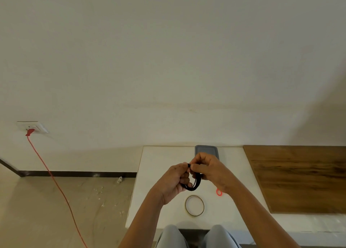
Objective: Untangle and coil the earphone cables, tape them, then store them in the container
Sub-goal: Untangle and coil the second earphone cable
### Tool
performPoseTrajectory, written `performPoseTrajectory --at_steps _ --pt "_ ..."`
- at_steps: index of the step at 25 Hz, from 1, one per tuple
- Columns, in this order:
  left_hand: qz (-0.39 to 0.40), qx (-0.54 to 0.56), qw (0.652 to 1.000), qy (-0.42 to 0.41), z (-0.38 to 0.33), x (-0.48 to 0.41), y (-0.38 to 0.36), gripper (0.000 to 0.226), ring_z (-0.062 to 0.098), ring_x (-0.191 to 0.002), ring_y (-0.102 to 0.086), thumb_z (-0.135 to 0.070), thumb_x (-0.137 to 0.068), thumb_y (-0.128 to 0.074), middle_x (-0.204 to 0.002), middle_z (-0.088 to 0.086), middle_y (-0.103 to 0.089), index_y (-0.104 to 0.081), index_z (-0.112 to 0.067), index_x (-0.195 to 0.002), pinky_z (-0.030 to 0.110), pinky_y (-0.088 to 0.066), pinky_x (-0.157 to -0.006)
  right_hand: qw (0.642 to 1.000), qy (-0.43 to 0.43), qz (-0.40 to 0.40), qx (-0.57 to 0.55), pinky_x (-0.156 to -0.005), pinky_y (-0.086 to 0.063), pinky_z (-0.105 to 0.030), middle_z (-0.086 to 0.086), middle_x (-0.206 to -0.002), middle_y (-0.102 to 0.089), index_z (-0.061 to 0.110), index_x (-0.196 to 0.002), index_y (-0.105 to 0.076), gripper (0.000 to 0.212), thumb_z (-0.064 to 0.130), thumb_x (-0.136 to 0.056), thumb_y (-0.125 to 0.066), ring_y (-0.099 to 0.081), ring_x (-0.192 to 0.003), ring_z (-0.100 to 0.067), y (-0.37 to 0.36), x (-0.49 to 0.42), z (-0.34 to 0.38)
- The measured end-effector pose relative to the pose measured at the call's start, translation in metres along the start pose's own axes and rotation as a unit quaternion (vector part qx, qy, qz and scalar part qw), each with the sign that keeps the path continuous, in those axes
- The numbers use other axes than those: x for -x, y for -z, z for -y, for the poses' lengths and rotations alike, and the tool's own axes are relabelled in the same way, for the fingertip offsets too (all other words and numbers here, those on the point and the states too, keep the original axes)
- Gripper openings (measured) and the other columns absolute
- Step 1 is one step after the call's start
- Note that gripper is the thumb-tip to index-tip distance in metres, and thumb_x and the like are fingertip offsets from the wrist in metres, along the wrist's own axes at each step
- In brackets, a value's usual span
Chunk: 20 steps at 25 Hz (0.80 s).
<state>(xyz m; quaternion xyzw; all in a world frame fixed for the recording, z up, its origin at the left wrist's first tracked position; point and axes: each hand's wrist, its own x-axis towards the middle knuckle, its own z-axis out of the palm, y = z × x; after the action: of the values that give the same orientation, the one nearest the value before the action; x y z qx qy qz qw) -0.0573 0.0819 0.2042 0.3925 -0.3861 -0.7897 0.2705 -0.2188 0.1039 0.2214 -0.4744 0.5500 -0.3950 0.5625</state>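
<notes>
Above the white rectangular table point(157, 182), we hold the black coiled earphone cable point(198, 183) between both hands. Our left hand point(175, 180) curls its fingers round the lower side of the coil. Our right hand point(207, 170) pinches the top of the coil between thumb and fingertips. Behind the hands, the grey rounded plastic container point(206, 150) lies on the table, near the wall. Nearer to us lies the thin ring of clear tape point(185, 205). A small red loop point(218, 192) lies just beside our right wrist. A brown wooden board point(299, 176) sits at the right.
</notes>
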Motion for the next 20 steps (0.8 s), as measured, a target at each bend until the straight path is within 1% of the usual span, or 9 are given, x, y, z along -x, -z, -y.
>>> performPoseTrajectory --at_steps 2,3,5,10,14,15,17,19,20 --pt "-0.019 0.016 0.999 -0.02 0.005 -0.002 -0.002 0.03 0.008 -0.051 -0.025 -0.02 -0.103 -0.036 -0.058 -0.005 -0.03 -0.057 -0.01 -0.085 0.024 -0.041 -0.059 0.999 0.016 -0.032 -0.022 -0.072 -0.057 -0.027 -0.016 -0.096 -0.068 0.001 -0.098 -0.062 0.014 0.005 -0.086 -0.067 -0.069 -0.082 -0.023 -0.007 0.004 -0.006" --pt "-0.025 0.027 0.999 -0.024 0.006 -0.003 -0.003 0.03 0.008 -0.05 -0.025 -0.02 -0.103 -0.036 -0.058 -0.005 -0.03 -0.058 -0.009 -0.086 0.023 -0.04 -0.057 0.998 0.022 -0.048 -0.028 -0.071 -0.057 -0.028 -0.017 -0.097 -0.067 0.002 -0.098 -0.063 0.015 0.005 -0.085 -0.068 -0.069 -0.08 -0.024 -0.009 0.005 -0.009" --pt "-0.031 0.049 0.998 -0.022 0.007 -0.002 -0.003 0.029 0.008 -0.049 -0.025 -0.021 -0.103 -0.036 -0.057 -0.005 -0.028 -0.055 -0.009 -0.084 0.023 -0.037 -0.055 0.997 0.019 -0.066 -0.044 -0.069 -0.058 -0.029 -0.017 -0.09 -0.067 0.003 -0.098 -0.064 0.014 0.003 -0.085 -0.068 -0.066 -0.071 -0.023 -0.01 0.006 -0.012" --pt "-0.029 0.099 0.994 0.034 0.003 0.001 -0.001 0.035 0.008 -0.043 -0.027 -0.024 -0.1 -0.042 -0.051 -0.005 -0.028 -0.055 -0.009 -0.072 0.024 -0.043 -0.057 0.995 -0.047 0.001 -0.092 -0.065 -0.053 -0.029 -0.007 -0.071 -0.061 0.001 -0.1 -0.063 0.01 0.001 -0.09 -0.059 -0.052 -0.057 -0.012 -0.004 0.002 -0.009" --pt "0.029 0.147 0.98 0.13 0.001 0.0 0.013 0.045 0.01 -0.04 -0.033 -0.035 -0.098 -0.039 -0.05 -0.002 -0.033 -0.055 -0.007 -0.067 0.029 -0.049 -0.067 0.999 -0.029 0.029 -0.017 -0.065 -0.053 -0.027 -0.008 -0.074 -0.06 0.005 -0.097 -0.063 0.009 0.001 -0.092 -0.055 -0.052 -0.057 -0.012 -0.007 0.002 -0.014" --pt "0.044 0.134 0.978 0.153 -0.001 0.0 0.017 0.047 0.011 -0.041 -0.036 -0.037 -0.098 -0.038 -0.051 -0.001 -0.037 -0.056 -0.006 -0.067 0.03 -0.051 -0.067 0.999 -0.021 0.042 0.008 -0.066 -0.053 -0.027 -0.008 -0.075 -0.061 0.007 -0.096 -0.063 0.01 0.002 -0.093 -0.055 -0.054 -0.058 -0.013 -0.007 0.002 -0.014" --pt "0.063 0.081 0.977 0.188 -0.005 0.0 0.023 0.052 0.012 -0.043 -0.041 -0.039 -0.1 -0.034 -0.052 0.001 -0.041 -0.058 -0.007 -0.068 0.028 -0.052 -0.061 0.996 -0.009 0.072 0.048 -0.069 -0.055 -0.027 -0.006 -0.078 -0.064 0.011 -0.094 -0.063 0.01 0.004 -0.093 -0.054 -0.058 -0.062 -0.013 -0.006 0.001 -0.015" --pt "0.081 0.023 0.976 0.203 -0.01 0.002 0.026 0.051 0.01 -0.044 -0.04 -0.042 -0.101 -0.032 -0.053 -0.001 -0.041 -0.057 -0.009 -0.071 0.024 -0.05 -0.054 0.992 -0.005 0.092 0.083 -0.074 -0.056 -0.029 -0.002 -0.079 -0.066 0.013 -0.094 -0.063 0.008 0.007 -0.093 -0.057 -0.061 -0.065 -0.013 -0.005 -0.001 -0.017" --pt "0.088 -0.001 0.976 0.198 -0.011 0.003 0.027 0.049 0.008 -0.046 -0.038 -0.042 -0.102 -0.033 -0.055 -0.003 -0.039 -0.057 -0.01 -0.074 0.023 -0.049 -0.055 0.992 -0.006 0.095 0.087 -0.075 -0.055 -0.03 -0.002 -0.079 -0.066 0.012 -0.095 -0.063 0.006 0.009 -0.093 -0.058 -0.061 -0.067 -0.013 -0.006 -0.002 -0.018"
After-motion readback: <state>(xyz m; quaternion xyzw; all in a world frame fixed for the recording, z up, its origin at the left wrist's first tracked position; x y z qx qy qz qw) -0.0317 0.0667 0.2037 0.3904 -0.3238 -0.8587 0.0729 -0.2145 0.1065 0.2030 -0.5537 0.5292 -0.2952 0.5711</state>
